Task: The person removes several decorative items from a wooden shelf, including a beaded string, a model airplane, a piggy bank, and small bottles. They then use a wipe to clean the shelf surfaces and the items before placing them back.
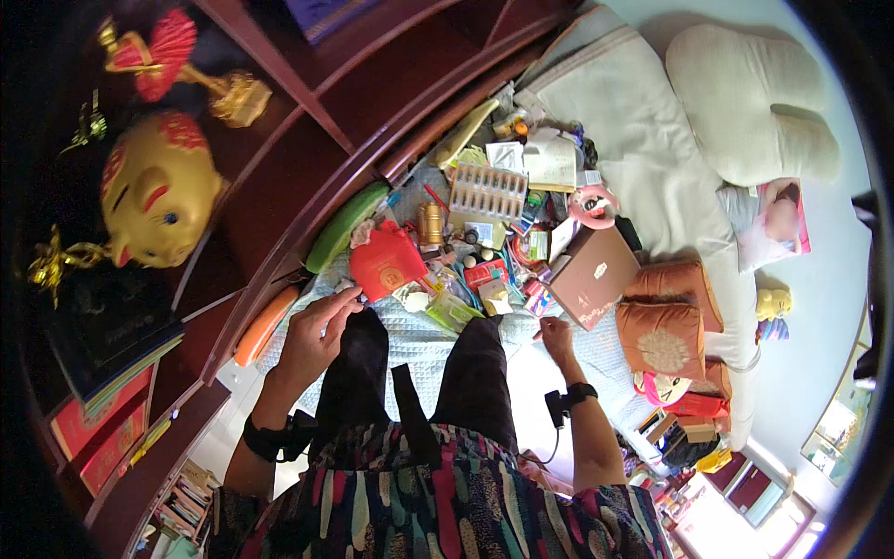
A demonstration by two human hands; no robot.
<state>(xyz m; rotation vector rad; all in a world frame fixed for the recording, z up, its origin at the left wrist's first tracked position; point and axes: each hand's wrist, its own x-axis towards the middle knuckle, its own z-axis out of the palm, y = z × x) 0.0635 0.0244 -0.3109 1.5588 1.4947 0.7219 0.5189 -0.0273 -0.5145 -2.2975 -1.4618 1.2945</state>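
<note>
My left hand [318, 339] is at the left edge of the pile, its fingertips by a small dark item near the red packet [388, 261]; whether it grips that item cannot be told. On the right, my right hand [557, 337] rests with curled fingers on the quilted cloth, just below the brown box [594, 276]; nothing shows in it. Between and beyond the hands lie a tray of small vials [487, 192], a gold-coloured canister [430, 223], a green package [454, 311], a pink ring-shaped item [593, 206] and an open notebook [550, 164].
Dark wooden shelves hold a golden piggy bank [160, 189] and figurines at the left. A green cushion [346, 227] and an orange one [267, 325] lie along the shelf edge. Orange pillows [661, 339] and a pale sofa back [628, 126] stand at the right.
</note>
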